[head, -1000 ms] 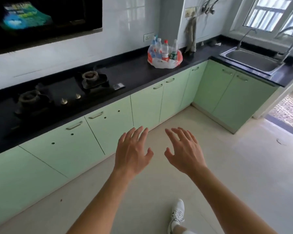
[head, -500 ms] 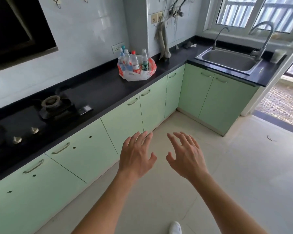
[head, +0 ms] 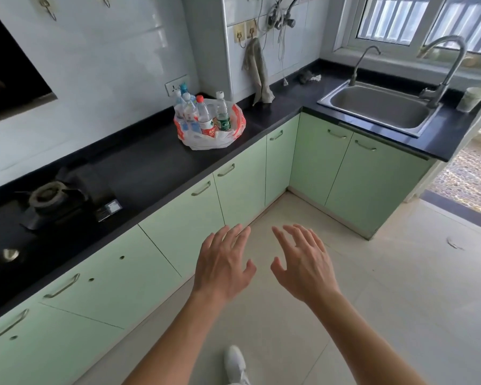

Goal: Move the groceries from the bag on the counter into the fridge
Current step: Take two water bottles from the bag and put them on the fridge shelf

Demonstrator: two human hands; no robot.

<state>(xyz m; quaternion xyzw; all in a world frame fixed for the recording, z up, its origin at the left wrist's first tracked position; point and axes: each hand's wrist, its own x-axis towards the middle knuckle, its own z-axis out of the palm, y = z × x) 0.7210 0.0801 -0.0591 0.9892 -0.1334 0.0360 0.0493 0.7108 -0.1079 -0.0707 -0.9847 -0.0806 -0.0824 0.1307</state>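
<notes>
A domestic kitchen: L-shaped black worktop (head: 156, 159) over pale green cabinets (head: 178, 232), gas hob (head: 50, 195), stainless sink (head: 381, 107) with tap (head: 444, 65) beneath a window (head: 400, 20), tiled walls.

Both bare forearms reach forward, backs of the hands up. The left hand (head: 222, 269) spreads its fingers loosely and holds nothing. The right hand (head: 303, 266) sits just beside it, fingers fanned, thumbs nearly meeting.

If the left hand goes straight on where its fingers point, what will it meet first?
The left hand would probably meet a green cabinet door under the counter; depth is unclear.
</notes>
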